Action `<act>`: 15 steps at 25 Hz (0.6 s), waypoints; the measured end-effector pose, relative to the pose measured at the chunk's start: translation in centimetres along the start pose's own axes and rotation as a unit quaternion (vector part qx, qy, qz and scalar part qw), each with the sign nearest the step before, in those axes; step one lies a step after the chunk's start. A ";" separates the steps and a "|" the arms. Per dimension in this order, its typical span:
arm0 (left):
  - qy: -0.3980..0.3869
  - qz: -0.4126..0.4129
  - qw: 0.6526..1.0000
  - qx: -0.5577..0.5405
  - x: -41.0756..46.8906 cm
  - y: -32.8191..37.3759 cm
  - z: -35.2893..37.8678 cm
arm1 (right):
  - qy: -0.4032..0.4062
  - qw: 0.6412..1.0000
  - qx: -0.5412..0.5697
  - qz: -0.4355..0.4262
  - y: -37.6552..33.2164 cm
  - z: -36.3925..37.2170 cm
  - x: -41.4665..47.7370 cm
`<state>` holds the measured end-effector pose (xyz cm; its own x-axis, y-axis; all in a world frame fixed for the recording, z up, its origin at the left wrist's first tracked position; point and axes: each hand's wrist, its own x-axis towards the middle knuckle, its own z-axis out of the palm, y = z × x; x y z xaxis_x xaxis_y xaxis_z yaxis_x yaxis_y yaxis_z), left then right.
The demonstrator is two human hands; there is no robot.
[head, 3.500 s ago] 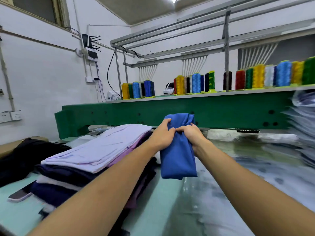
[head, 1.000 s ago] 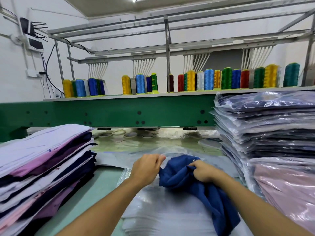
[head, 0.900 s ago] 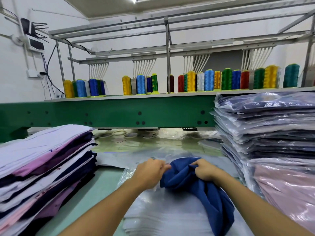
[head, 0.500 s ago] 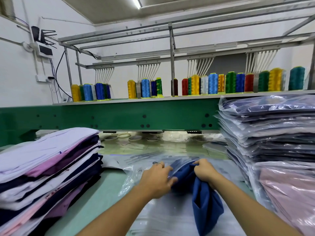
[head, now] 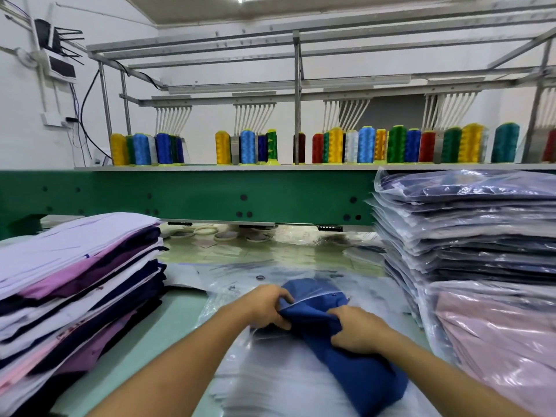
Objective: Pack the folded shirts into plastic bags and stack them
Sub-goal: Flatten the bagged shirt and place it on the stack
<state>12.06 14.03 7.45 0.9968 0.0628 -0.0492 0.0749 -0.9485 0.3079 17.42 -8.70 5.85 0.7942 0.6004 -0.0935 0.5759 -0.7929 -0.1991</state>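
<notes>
Left grip [head: 264, 305] pinched bag [head: 301, 273], right grip [head: 358, 332] shirt [head: 361, 377], half in; packed stack [head: 469, 236] at 3 o'clock, unpacked pile [head: 81, 266] at 9

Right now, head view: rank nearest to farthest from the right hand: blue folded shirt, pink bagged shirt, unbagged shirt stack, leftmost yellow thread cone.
1. Blue folded shirt, in the right hand's grip.
2. Pink bagged shirt, right.
3. Unbagged shirt stack, left.
4. Leftmost yellow thread cone, back shelf.
</notes>
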 end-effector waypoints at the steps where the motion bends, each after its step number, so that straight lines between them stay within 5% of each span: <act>1: -0.046 0.013 0.999 -0.019 0.1 -0.3 -0.6 | 0.012 1.000 0.007 -0.014 0.0 0.4 0.1; 4: -0.129 0.021 0.991 -0.007 0.1 -1.3 -2.4 | 0.025 0.998 0.032 -0.042 -0.2 0.2 0.5; 7: -0.121 0.027 0.991 -0.056 -0.2 -1.9 -3.8 | 0.039 0.996 0.026 -0.070 -1.0 -0.5 1.3; 10: -0.011 0.041 0.990 -0.134 -0.2 -1.2 -3.6 | 0.051 0.993 0.059 -0.085 -2.1 -0.8 2.5; 15: 0.213 0.028 0.975 0.065 0.4 0.9 -1.0 | 0.058 0.984 0.138 -0.100 -5.0 -1.0 6.4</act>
<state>12.55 13.50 8.65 0.9225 0.1076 0.3707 0.0443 -0.9836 0.1751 19.83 -0.95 7.27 0.6963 0.7129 0.0836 0.6614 -0.5921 -0.4604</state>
